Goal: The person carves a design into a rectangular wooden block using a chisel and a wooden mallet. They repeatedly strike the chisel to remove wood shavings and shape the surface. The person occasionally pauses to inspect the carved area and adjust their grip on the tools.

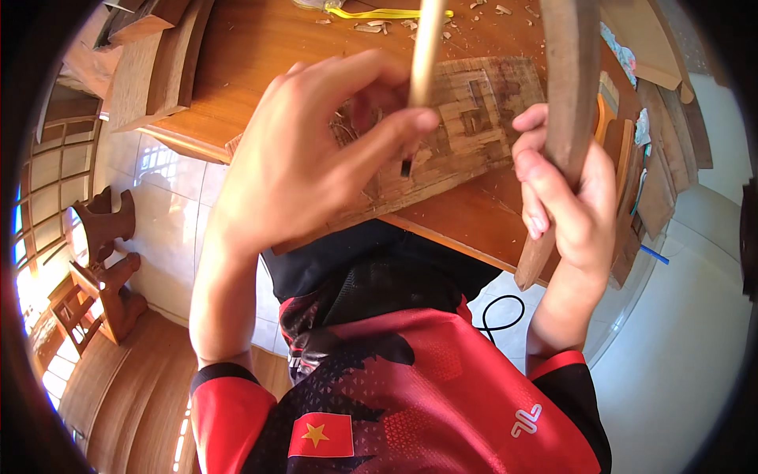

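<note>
My left hand (296, 154) is closed round a slim, pale, shiny rod (427, 55), its thumb lying along the side. The rod stands nearly upright over the board and is blurred; a short dark end (406, 167) shows below the fingers. My right hand (575, 201) grips a long brown wooden bar (570, 71), wide at the top and narrowing to a blunt lower end. That bar is held raised at the right, apart from the rod. Beneath both hands lies a flat wooden board (493, 138) with cut recesses in its surface, partly hidden by my left hand.
The board rests on an orange-brown wooden table (237, 71). Wood shavings (371, 26) and a yellow strap (387, 13) lie at its far side. Curved wooden pieces (154, 79) are stacked at left, more wooden pieces (659, 174) at right. A black cable (505, 299) loops below.
</note>
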The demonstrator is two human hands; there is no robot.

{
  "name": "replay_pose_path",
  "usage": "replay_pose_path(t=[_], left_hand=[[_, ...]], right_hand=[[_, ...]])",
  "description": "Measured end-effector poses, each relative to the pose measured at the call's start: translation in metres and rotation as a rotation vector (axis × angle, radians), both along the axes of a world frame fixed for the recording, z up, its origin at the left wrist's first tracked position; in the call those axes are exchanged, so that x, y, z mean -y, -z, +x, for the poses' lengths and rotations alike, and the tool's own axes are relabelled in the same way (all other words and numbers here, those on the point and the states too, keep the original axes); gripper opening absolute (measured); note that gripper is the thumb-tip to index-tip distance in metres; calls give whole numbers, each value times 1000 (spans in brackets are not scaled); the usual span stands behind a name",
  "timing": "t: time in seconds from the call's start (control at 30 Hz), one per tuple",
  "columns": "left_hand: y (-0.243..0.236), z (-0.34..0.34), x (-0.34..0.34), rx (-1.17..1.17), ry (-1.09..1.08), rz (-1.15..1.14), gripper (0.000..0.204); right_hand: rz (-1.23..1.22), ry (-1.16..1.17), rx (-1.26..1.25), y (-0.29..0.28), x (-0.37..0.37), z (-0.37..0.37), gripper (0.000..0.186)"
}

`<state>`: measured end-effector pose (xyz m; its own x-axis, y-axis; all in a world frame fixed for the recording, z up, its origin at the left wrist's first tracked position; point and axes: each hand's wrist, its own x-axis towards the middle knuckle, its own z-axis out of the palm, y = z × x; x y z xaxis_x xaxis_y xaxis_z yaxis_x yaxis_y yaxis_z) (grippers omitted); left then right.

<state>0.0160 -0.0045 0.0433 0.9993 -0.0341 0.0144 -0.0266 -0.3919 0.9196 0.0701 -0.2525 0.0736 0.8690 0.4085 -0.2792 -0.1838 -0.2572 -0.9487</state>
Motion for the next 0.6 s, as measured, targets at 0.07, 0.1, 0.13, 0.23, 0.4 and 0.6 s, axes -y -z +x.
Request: replay_pose_path(t=[0.07,0.1,0.13,0.23,0.4,0.6], left_hand=[[9,18,0,16,41,33,21],[7,24,0,-43,60,28,21],[9,30,0,1,95,40,21],[19,38,4,75,192,81,23],[29,45,9,137,258,128,24],[32,48,15,218,277,117,23]], right_hand=[[52,-4,-15,0,4,3,35],[42,-9,-8,0,6,4,36],[33,-13,-1,-1,8,5,38],[42,-16,9,8,18,10,41],[38,-14,38,15,36,17,43],[17,-17,29,18,47,17,49]])
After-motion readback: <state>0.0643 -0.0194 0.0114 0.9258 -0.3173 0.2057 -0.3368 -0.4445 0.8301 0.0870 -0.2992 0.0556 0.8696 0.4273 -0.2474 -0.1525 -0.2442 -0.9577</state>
